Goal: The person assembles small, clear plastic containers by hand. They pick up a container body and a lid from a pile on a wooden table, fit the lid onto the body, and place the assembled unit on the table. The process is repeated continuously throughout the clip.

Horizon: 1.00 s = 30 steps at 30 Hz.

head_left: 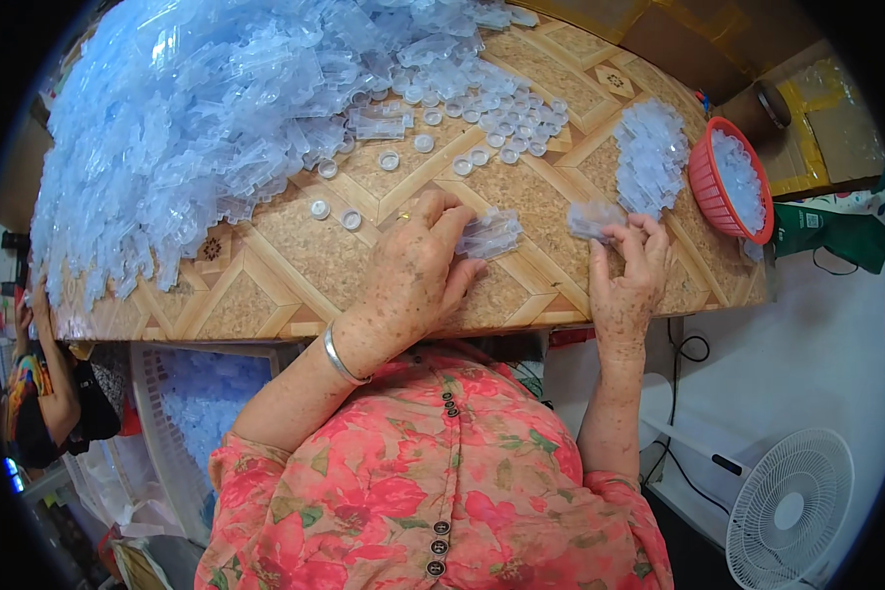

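My left hand [413,265], a metal bangle on its wrist, rests on the table with its fingers curled. Thumb and forefinger lie around one end of a small bunch of clear, flat plastic pieces [492,234]. To its right, my right hand [631,270] pinches another few clear plastic pieces [592,218] between thumb and fingers, just above the tabletop. The exact kind of these pieces is hard to make out. Small round clear caps [351,219] lie beyond my left hand, with more of them [516,123] grouped farther back.
A huge heap of clear bluish plastic pieces [197,118] covers the table's left and back. At right are a smaller pile [651,157] and a red basket [703,182] of pieces. A white fan [789,509] stands lower right; another person's arm [59,393] shows at far left.
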Each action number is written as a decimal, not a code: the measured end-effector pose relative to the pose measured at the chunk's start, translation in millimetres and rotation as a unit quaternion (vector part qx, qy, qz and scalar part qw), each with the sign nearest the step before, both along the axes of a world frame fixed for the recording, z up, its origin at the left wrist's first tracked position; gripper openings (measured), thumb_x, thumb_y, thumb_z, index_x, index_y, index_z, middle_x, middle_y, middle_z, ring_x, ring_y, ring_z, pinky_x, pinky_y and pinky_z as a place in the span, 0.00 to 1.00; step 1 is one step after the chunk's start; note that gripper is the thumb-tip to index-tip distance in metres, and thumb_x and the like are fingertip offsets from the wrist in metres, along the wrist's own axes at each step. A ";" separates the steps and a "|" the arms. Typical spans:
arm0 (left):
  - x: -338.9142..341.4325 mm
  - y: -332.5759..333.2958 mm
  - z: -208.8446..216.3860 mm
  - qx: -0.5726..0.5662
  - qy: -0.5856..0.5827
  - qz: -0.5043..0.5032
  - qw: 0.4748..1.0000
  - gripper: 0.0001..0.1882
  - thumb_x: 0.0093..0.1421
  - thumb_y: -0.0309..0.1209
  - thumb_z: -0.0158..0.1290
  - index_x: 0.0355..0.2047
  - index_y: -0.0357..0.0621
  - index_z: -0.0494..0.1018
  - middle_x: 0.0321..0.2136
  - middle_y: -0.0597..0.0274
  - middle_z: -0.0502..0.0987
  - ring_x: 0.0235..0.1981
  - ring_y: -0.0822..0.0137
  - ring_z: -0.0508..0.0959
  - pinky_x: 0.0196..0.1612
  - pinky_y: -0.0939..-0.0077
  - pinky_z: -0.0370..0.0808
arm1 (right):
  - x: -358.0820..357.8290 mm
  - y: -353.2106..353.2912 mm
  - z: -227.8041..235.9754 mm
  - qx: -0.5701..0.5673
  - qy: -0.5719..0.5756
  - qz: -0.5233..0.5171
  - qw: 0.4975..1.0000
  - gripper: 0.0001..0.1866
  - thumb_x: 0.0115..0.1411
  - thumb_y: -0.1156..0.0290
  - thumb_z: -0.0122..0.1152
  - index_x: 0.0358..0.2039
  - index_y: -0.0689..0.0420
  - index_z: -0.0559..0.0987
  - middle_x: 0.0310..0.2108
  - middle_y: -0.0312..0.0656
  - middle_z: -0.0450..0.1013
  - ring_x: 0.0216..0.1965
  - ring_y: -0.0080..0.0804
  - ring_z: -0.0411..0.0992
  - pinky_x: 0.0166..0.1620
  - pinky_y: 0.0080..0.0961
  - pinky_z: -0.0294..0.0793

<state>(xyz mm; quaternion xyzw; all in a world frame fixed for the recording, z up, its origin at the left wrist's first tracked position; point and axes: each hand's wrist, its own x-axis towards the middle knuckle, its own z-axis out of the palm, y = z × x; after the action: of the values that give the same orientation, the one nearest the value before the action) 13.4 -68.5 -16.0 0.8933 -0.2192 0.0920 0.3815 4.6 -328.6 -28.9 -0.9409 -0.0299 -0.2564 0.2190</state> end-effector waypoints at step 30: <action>-3.9 10.3 -4.2 -0.103 0.079 0.008 0.992 0.25 0.53 0.25 0.67 0.50 0.40 0.71 0.39 0.54 0.79 0.31 0.65 0.81 0.33 0.72 0.80 | -12.8 38.5 0.2 0.248 0.071 0.103 0.961 0.20 0.56 0.82 0.68 0.51 0.59 0.79 0.45 0.42 0.77 0.40 0.29 0.77 0.44 0.26 0.78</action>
<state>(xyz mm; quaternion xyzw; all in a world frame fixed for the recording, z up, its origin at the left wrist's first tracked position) 9.6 -58.2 -20.2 0.8557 -0.1701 0.0462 0.4866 -8.2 -290.1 -28.7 -0.8649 -0.0465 -0.1644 0.4720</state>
